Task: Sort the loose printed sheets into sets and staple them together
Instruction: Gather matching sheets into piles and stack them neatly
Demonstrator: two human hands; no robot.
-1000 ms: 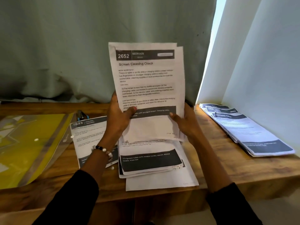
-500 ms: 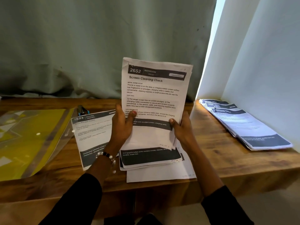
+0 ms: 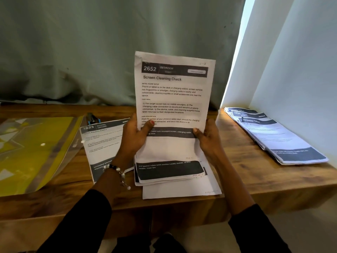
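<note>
A person's two hands hold a small set of printed sheets [image 3: 173, 99] upright above a wooden worktop [image 3: 255, 170], the top page headed "2652 Bedroom – Screen Cleaning Check". The left hand [image 3: 135, 137] clamps the set's lower left edge, thumb across the printed face; the right hand [image 3: 207, 137] clamps the lower right edge in the same way. Both grips are closed on the paper, level with each other. The set's long axis runs nearly vertical, leaning slightly away from the wearer, and its bottom edge hangs just above a loose pile of sheets [image 3: 173, 176] lying flat on the worktop directly beneath.

The relation that matters next appears to be sideways. A stapler [image 3: 92, 118], only partly visible, sits at the back left, behind a single sheet numbered 1623 [image 3: 102, 143], and so lies nearer the left hand. A fanned stack of sheets [image 3: 277, 137], seemingly finished sets, lies well apart to the right against the wall, nearer the right hand. A yellow plastic folder [image 3: 34, 152] occupies the far left.

Judging by the squared edges, the set looks aligned and ready for stapling. That would likely call for the right hand to keep its hold while the left lets go and reaches left for the stapler.
</note>
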